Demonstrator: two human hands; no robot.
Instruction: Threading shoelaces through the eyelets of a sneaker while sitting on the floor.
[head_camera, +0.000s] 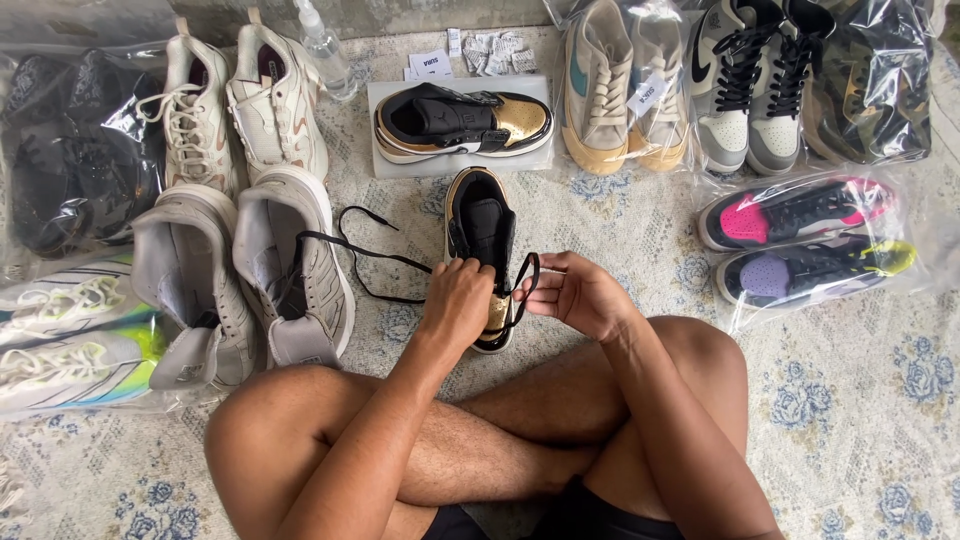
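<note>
Directly ahead of the crossed legs, the black-and-gold sneaker (482, 240) stands on the patterned rug (850, 400). Left hand (455, 300) has its grip closed on the black lace (360, 250) at the eyelets; right hand (575, 292) pinches the lace's other end. Beyond this sneaker, its mate (462, 125) lies on a white box lid (385, 160). Right of the sneaker, clear bags (900, 270) contain black sneakers with pink and purple toes.
</note>
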